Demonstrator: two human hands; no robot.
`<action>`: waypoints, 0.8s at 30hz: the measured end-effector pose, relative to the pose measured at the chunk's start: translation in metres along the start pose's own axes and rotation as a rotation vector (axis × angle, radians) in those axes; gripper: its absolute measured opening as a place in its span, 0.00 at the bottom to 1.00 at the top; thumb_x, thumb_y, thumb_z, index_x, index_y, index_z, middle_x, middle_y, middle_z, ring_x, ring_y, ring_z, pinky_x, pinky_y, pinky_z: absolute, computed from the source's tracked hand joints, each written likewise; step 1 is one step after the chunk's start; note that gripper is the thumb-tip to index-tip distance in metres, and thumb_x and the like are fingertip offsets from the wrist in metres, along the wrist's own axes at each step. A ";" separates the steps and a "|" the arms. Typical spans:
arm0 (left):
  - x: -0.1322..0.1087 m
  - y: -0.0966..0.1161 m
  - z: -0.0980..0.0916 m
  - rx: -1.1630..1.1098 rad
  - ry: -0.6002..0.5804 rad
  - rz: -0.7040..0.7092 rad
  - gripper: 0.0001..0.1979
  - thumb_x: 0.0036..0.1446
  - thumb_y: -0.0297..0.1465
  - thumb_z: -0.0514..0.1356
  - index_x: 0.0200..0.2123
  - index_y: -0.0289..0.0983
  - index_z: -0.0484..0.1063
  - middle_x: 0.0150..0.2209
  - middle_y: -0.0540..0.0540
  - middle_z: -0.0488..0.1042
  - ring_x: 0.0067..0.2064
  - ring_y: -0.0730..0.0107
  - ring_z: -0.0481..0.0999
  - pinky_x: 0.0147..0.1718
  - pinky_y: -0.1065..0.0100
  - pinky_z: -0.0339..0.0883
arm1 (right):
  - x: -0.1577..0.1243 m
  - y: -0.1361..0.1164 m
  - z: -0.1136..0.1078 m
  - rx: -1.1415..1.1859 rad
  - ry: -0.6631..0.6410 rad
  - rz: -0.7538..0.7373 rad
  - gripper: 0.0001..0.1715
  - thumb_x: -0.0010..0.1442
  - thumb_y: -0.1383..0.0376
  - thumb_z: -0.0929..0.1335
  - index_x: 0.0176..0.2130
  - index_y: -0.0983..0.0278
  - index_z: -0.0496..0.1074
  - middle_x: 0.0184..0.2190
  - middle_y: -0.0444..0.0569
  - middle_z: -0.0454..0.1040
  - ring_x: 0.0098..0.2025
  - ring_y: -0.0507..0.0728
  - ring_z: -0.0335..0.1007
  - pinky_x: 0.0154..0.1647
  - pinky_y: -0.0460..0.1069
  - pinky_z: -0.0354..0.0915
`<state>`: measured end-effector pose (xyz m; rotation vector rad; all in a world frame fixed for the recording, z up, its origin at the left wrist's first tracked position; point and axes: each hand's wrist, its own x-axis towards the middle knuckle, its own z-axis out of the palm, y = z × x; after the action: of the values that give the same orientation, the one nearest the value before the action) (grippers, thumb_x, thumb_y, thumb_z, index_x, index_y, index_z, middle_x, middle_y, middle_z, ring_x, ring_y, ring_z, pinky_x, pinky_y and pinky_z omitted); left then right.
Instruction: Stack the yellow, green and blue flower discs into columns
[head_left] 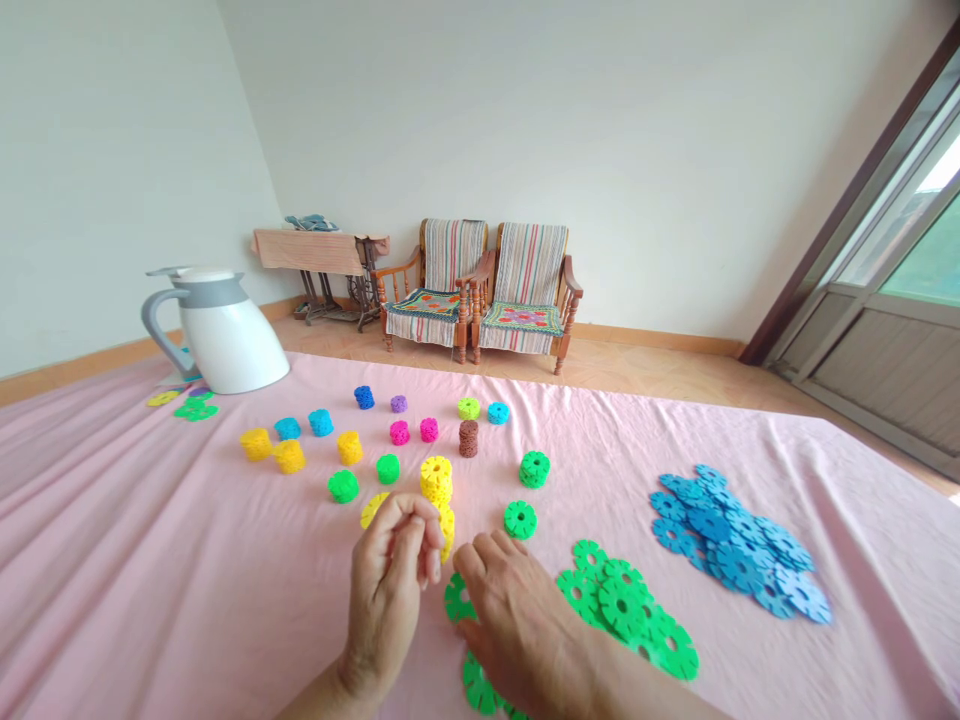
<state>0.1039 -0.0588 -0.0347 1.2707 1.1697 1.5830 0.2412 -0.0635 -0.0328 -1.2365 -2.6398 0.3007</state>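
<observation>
My left hand [390, 575] is raised above the cloth, its fingers curled in towards the thumb. Whatever may be between those fingertips is hidden. Just past it are a yellow stack of flower-shaped discs [436, 478] and more yellow discs [448, 532], partly covered by the hand. Palm down, my right hand [514, 605] reaches over loose green discs; its thumb is apart from the bent fingers. A green disc [457, 598] shows between thumb and forefinger, and another green disc [478, 685] lies below the wrist. I cannot tell whether the fingertips touch either.
Loose green discs [626, 605] and a blue pile [731, 540] lie to the right. Small stacks in several colours, including a brown stack [469, 438] and a green stack [534, 468], stand ahead. A white jug [232, 335] stands far left on the pink cloth [187, 560].
</observation>
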 end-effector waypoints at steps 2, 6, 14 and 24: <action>0.000 0.001 0.000 0.005 -0.002 0.005 0.09 0.60 0.32 0.51 0.27 0.38 0.63 0.20 0.55 0.62 0.19 0.78 0.59 0.17 0.77 0.56 | -0.002 -0.002 0.003 -0.029 -0.007 -0.061 0.17 0.50 0.74 0.66 0.42 0.65 0.65 0.37 0.51 0.69 0.38 0.58 0.64 0.38 0.50 0.63; 0.000 0.004 0.000 0.022 0.003 0.011 0.09 0.59 0.31 0.51 0.26 0.38 0.62 0.19 0.56 0.62 0.19 0.77 0.59 0.18 0.76 0.58 | -0.006 -0.003 0.009 -0.039 0.011 -0.146 0.23 0.47 0.77 0.65 0.45 0.66 0.63 0.38 0.50 0.68 0.36 0.56 0.65 0.33 0.47 0.63; 0.000 0.004 -0.001 0.031 0.005 0.012 0.08 0.59 0.31 0.52 0.27 0.38 0.63 0.20 0.55 0.62 0.20 0.78 0.60 0.18 0.76 0.57 | -0.006 -0.007 0.005 -0.146 0.016 -0.197 0.20 0.49 0.77 0.64 0.43 0.67 0.65 0.37 0.53 0.70 0.36 0.59 0.66 0.32 0.50 0.64; -0.001 0.003 0.001 0.011 0.002 0.021 0.09 0.59 0.31 0.51 0.27 0.37 0.63 0.22 0.54 0.64 0.20 0.79 0.60 0.18 0.77 0.55 | -0.013 0.048 0.003 0.256 0.408 0.220 0.19 0.56 0.68 0.66 0.49 0.64 0.63 0.37 0.49 0.69 0.34 0.55 0.68 0.37 0.51 0.66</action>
<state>0.1052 -0.0599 -0.0323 1.2931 1.1711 1.5952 0.2836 -0.0440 -0.0496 -1.3367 -2.0580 0.3640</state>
